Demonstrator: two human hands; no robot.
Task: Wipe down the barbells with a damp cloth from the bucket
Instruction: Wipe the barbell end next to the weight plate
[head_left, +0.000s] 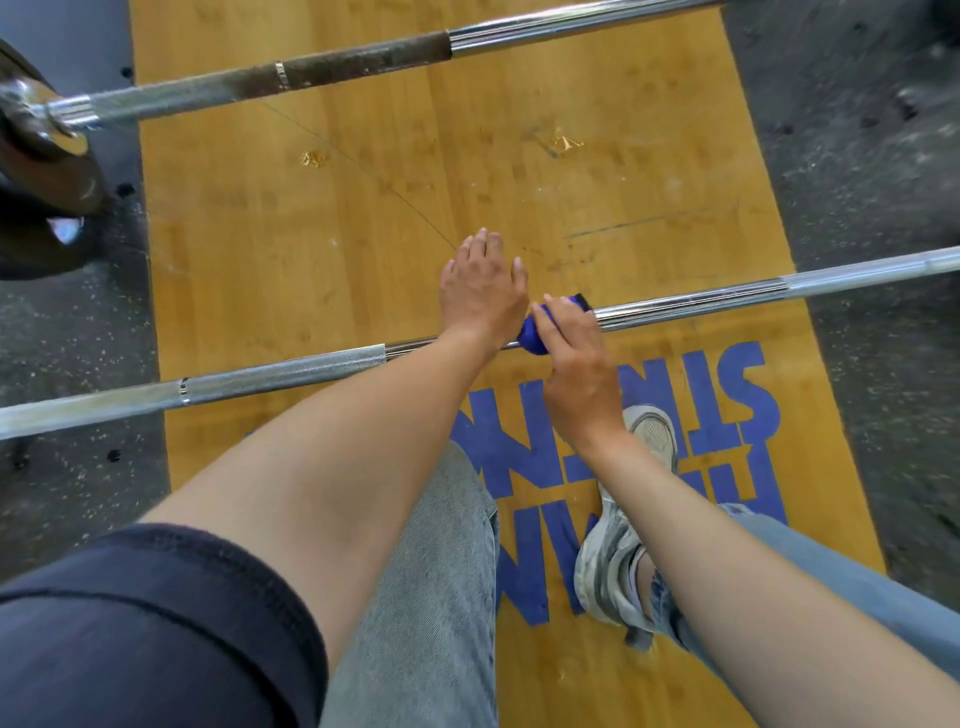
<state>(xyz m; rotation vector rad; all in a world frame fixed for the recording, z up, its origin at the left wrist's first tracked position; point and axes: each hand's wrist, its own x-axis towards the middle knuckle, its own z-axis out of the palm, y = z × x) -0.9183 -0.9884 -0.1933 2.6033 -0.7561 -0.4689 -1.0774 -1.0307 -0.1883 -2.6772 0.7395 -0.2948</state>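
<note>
The near barbell (727, 299) lies across the wooden platform from lower left to upper right. A blue cloth (535, 340) is wrapped round its smooth middle. My right hand (576, 364) grips the cloth on the bar. Just left of the cloth, my left hand (480, 293) reaches across the bar with its fingers straight and palm down, the wrist over the shaft. A second barbell (363, 60) with a rusty brown stretch lies farther away. No bucket is in view.
A dark weight plate (47, 171) sits on the far barbell's left end. The wooden platform (311, 234) has blue lettering near my grey shoe (618, 545). Black speckled rubber flooring (857, 182) borders it on both sides.
</note>
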